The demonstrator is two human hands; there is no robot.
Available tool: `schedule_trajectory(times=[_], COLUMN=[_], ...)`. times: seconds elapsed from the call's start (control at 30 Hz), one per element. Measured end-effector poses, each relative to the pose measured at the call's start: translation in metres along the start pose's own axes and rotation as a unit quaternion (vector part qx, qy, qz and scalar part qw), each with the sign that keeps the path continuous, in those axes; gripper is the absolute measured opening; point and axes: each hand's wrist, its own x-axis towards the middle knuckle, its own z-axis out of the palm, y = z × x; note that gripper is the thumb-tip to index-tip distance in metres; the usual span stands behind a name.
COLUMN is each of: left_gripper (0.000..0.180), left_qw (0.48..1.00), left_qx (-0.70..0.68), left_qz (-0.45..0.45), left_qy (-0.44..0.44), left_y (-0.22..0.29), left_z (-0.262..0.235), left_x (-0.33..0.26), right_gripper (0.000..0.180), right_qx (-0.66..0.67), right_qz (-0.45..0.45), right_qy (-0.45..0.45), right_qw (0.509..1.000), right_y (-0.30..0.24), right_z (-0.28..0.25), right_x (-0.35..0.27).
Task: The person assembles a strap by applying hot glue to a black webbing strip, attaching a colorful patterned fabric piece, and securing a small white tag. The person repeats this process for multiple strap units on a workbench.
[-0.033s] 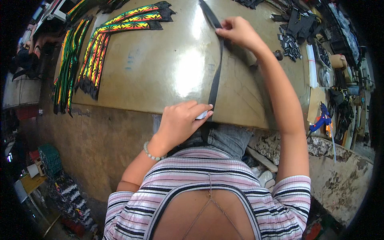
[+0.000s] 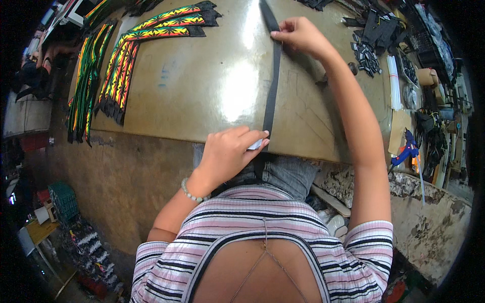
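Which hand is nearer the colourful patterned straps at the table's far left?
Left. The left hand sits at the table's near edge, right of the colourful straps; the right hand pins the black strap farther right.

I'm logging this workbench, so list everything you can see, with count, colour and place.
strap: one, black, stretched down the table's middle
table: one, tan, shiny, centre
patterned straps: a bundle, red, yellow and green, table's upper left
more patterned straps: a bundle, hanging over the left edge
small parts: a heap, black, upper right
white sticks: a few, right edge
glue gun: one, blue and orange, right
crate: one, green, floor at left
bracelet: one, pale beads, left wrist
left hand: pinching the strap's near end with a small white piece
right hand: holding the strap's far part
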Motion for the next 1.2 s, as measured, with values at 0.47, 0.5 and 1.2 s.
schedule_trajectory(times=[0.47,0.5,1.2], left_gripper=[0.012,0.013,0.029], left_qw=[0.999,0.999,0.997], left_qx=[0.022,0.018,0.002], left_qz=[0.028,0.027,0.073], left_qy=[0.008,0.008,-0.002], left_y=[-0.005,-0.005,-0.012], left_z=[0.003,0.003,-0.001], left_x=[-0.002,-0.002,-0.005], right_gripper=[0.038,0.038,0.046], right_qx=[-0.180,-0.202,-0.107], right_qz=[-0.066,-0.066,0.212], right_qy=[0.262,0.280,0.503], right_qw=[0.946,0.936,0.831], right_y=[0.032,0.026,0.115], right_z=[-0.014,-0.017,-0.130], right_x=[0.031,0.005,-0.300])
